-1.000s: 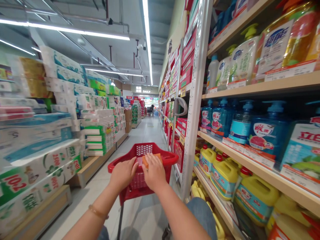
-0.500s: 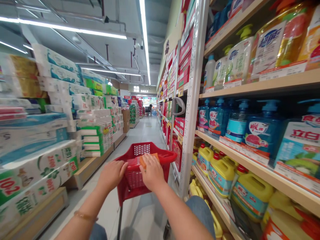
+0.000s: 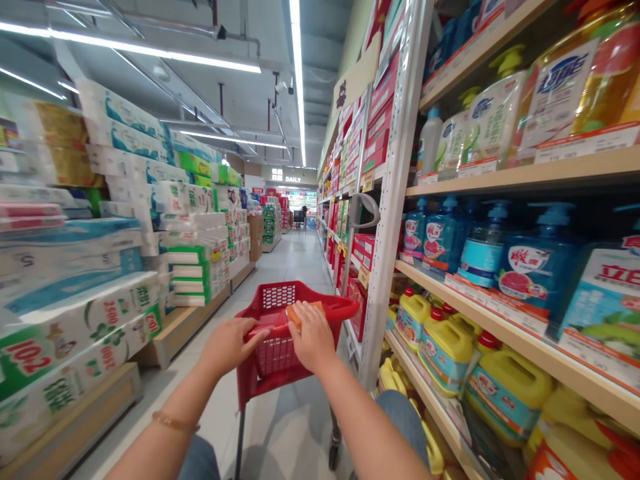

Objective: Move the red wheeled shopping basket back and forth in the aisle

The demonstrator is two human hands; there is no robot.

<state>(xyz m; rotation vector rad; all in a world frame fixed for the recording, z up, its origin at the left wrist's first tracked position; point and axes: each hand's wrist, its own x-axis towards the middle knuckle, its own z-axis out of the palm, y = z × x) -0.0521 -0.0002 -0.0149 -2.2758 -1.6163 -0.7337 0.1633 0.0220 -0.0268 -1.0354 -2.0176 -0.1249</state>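
Note:
A red plastic shopping cart [image 3: 280, 381] on dark metal legs stands right in front of me. My left hand [image 3: 231, 343] grips the left part of its handle, thumb stretched out to the right along the top. Over the middle of the handle lies my right hand [image 3: 314, 340], fingers curled forward around it. Under those fingers shows an orange piece [image 3: 296, 313]; whether it belongs to the handle or is a separate item, I cannot tell. Through the lattice wall no goods can be made out.
Close on my right, shelves [image 3: 500, 180] carry blue pump bottles [image 3: 530, 257] and yellow jugs [image 3: 445, 353]. A white perforated post [image 3: 387, 200] stands beside the cart. Stacked tissue packs [image 3: 85, 340] on low wooden platforms [image 3: 95, 420] line the left. A tiled aisle [image 3: 300, 257] runs ahead.
My left thumb has swung out to the right over the handle. The post and right-hand shelves sit slightly farther right in view. Both hands stay on the cart.

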